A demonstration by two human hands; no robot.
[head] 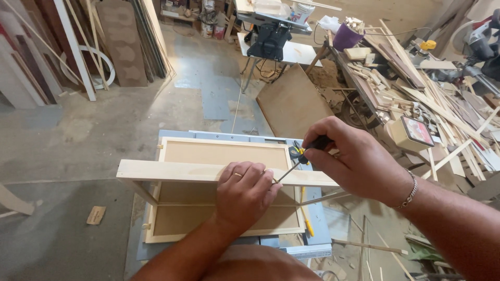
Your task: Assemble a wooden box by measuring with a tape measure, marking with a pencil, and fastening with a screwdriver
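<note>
Cardboard box (411, 134) with a red-and-white label panel sits tilted among the wood scraps (442, 114) at right; farther back a purple bucket (346, 37) holds short wood offcuts, and a white bucket (302, 11) stands on the far bench. On the blue-grey work table (319, 221) lies a pale wooden frame (224, 153) with a plywood back. Across it runs a light wooden rail (172, 170), pressed down by the left hand (245, 193), fingers curled over its edge. Right hand (354, 158) grips a black-handled screwdriver (298, 160), tip at the rail.

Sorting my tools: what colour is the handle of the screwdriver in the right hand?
Black, seen in the head view: screwdriver in the right hand.
</note>
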